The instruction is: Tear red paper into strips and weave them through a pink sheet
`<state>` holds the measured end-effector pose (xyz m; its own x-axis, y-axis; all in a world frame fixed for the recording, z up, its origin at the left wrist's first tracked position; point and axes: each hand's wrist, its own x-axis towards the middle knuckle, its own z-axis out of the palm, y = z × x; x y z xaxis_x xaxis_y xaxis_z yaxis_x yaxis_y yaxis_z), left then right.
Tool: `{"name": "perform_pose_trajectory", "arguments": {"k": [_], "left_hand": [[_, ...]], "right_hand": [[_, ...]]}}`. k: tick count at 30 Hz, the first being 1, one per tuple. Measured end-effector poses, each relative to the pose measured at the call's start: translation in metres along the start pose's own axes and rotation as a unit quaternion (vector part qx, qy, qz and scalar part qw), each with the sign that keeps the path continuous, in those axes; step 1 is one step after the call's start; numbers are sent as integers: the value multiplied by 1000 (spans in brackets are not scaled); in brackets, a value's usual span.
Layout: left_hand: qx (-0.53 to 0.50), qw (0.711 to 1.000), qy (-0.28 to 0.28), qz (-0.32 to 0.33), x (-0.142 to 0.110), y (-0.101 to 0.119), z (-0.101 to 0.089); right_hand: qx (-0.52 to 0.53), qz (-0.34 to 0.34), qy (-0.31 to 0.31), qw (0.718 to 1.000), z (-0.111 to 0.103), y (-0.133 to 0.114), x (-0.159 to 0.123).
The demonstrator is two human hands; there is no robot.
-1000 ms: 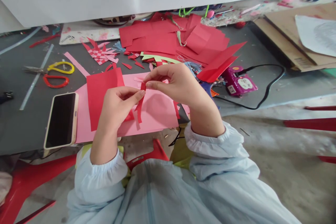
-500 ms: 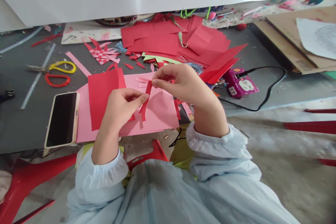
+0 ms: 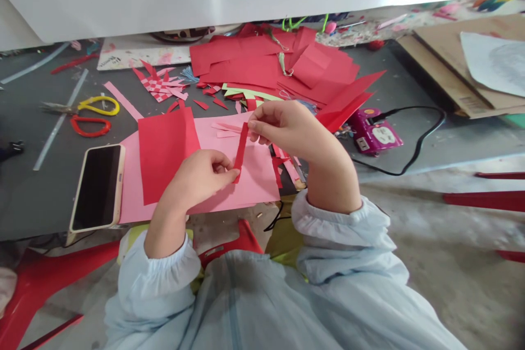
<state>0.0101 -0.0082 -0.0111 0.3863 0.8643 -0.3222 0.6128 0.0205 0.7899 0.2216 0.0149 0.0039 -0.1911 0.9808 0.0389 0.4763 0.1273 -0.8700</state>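
Currently, R hand (image 3: 284, 129) thumb & fingertips pinch top of red strip (image 3: 241, 150); L hand (image 3: 202, 178) thumb & fingertips pinch nr btm end. Strip slants betw. them over pink sheet (image 3: 258, 183). R hand sits higher, angled inward; L hand lower, nr red sheet (image 3: 162, 153). Forearms (image 3: 334, 183) extend fwd from lt-blue cuffs (image 3: 340, 224).

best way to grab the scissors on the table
Probably by the yellow loop and red loop, coming from the right, the side where the left hand is: the scissors lie with both loops that way, spread apart, and the blades pointing left.
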Motion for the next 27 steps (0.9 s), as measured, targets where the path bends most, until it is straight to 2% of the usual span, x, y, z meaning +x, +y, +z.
{"name": "perform_pose_trajectory", "arguments": {"k": [7,14,17,22,27], "left_hand": [[27,999,-22,-2,0,2,0],[42,998,-48,-9,-2,2,-4],[37,998,-32,-26,-2,0,-6],[-9,998,42,-40,-1,-1,-7],[-3,999,45,-20,1,2,-7]], "right_hand": [[18,52,1,999,-6,3,0],[2,65,42,997,-14,6,0],[-19,62,20,998,-14,6,0],[-53,43,-49,996,-8,-2,-1],[-51,44,-83,994,1,-15,-1]]}}
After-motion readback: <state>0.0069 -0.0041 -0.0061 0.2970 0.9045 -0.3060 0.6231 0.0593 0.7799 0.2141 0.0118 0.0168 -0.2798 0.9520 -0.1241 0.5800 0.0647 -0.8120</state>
